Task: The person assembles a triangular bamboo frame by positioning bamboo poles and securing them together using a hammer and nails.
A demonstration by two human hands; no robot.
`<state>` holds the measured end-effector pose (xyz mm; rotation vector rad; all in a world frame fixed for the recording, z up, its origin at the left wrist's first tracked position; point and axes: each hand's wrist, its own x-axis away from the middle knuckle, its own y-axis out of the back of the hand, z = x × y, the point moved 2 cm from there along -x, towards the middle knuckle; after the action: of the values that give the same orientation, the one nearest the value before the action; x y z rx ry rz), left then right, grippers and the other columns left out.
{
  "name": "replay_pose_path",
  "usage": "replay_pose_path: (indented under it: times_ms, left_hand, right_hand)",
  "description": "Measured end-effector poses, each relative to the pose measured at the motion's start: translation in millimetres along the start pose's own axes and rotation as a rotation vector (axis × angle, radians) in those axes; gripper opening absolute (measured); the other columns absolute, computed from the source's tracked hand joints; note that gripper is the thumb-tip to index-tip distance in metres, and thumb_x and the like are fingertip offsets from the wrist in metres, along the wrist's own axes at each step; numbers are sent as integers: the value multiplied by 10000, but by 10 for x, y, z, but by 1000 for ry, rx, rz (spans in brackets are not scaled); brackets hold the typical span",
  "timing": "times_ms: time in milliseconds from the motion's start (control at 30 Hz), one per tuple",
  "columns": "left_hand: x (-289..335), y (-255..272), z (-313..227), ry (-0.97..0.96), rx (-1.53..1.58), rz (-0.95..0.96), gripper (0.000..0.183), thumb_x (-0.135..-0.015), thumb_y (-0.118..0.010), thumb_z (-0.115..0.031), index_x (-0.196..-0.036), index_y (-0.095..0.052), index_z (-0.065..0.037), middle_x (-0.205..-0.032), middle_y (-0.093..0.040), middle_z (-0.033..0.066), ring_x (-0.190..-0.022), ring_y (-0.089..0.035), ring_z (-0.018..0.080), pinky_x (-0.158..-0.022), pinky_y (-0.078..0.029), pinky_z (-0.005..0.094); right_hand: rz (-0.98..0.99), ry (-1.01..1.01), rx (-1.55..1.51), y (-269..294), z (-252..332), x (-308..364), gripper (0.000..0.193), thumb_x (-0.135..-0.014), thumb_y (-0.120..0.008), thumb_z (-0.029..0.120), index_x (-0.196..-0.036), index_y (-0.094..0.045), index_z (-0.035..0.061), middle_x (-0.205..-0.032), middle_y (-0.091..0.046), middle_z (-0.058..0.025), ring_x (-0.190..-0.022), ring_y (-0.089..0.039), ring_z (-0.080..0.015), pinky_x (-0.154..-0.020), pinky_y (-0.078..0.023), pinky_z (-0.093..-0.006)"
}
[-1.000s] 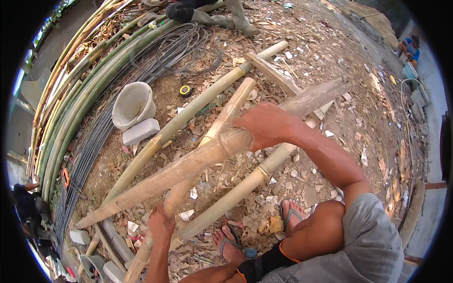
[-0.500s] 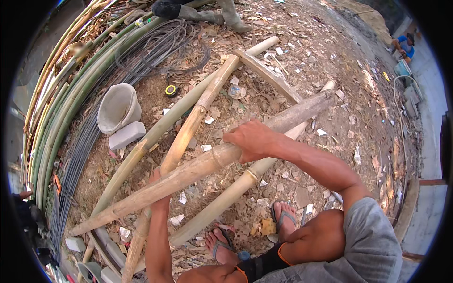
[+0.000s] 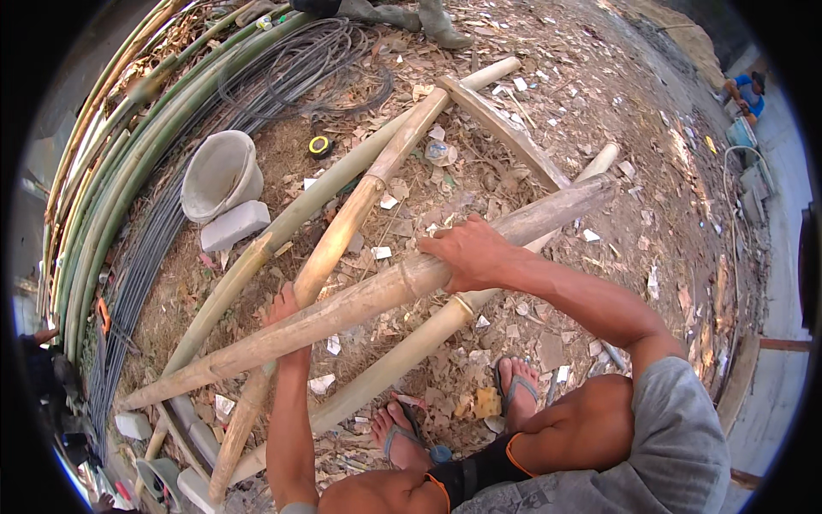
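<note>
A thick, weathered bamboo pole (image 3: pixel 360 304) lies slantwise across my front, over other poles. My right hand (image 3: pixel 468 255) is closed over its top, right of the middle. My left hand (image 3: pixel 281 305) reaches beneath the same pole farther left and supports it from below; the pole hides the palm and part of the wrist. Just beyond my left fingers runs a yellowish bamboo pole (image 3: pixel 342 227), crossing under the thick one. Farther out lies a greenish bamboo pole (image 3: pixel 295 210). Nearer my feet is another pale bamboo pole (image 3: pixel 394 360).
A flat wooden strip (image 3: pixel 505 133) spans the far pole ends. To the left are a grey bucket (image 3: pixel 221 176), a pale block (image 3: pixel 235 224), a tape measure (image 3: pixel 319 146), steel rods (image 3: pixel 163 257) and long green bamboo (image 3: pixel 111 231). Two other people are partly visible at the back.
The whole view has shifted slightly. The thick pole's right end sits a little nearer me relative to the pole beneath. My left fingers look more spread; my right hand keeps its grip.
</note>
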<state>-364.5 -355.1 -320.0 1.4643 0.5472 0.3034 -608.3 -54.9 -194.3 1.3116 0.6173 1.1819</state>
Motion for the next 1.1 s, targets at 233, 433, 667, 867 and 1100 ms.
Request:
replay_pose_path:
  times_ms: [233, 433, 667, 867, 1100]
  left_hand:
    - [299, 89, -242, -161, 19, -332, 836, -966, -688, -372, -1650, -407, 16, -1711, -370, 300, -1604, -340, 459, -1281, -227, 673]
    - [1525, 811, 76, 23, 347, 63, 483, -885, -844, -394, -1218, -750, -58, -1306, -646, 181, -1291, -574, 390, -1122, -422, 541]
    - [1384, 837, 780, 124, 133, -119, 934, -793, -941, -394, -1574, -530, -86, -1657, -460, 241, -1518, -433, 466, -1249, -325, 608]
    - [891, 680, 900, -27, -2, 159, 1134, -727, -941, -536, -1661, -433, -142, -1712, -426, 159, -1607, -348, 415, -1298, -204, 683]
    - [609, 626, 1570, -170, 157, 242, 1017, -609, -955, -585, -1438, -658, -78, -1327, -706, 163, -1312, -597, 416, -1273, -294, 622]
  right_hand:
    - [-167, -52, -114, 108, 93, 314, 602, -685, -916, 221, -1214, -675, 65, -1075, -756, -200, -1020, -720, -442, -929, -534, -540]
    - [-79, -86, -123, -44, 520, 313, 600, -699, -916, 231, -1221, -669, 69, -1108, -750, -180, -1088, -702, -434, -983, -514, -545]
    - [-59, 49, -72, -819, -101, 51, 640, -735, -914, 400, -1233, -671, 80, -1097, -768, -158, -1018, -744, -417, -917, -567, -527]
    - [-156, 66, -93, -857, -376, 377, 617, -768, -891, 462, -1252, -684, 140, -1054, -759, -101, -977, -772, -367, -847, -604, -530]
    - [-103, 62, -158, -932, -152, 81, 636, -731, -922, 463, -1182, -657, 103, -1103, -746, -119, -1008, -754, -392, -852, -590, -549]
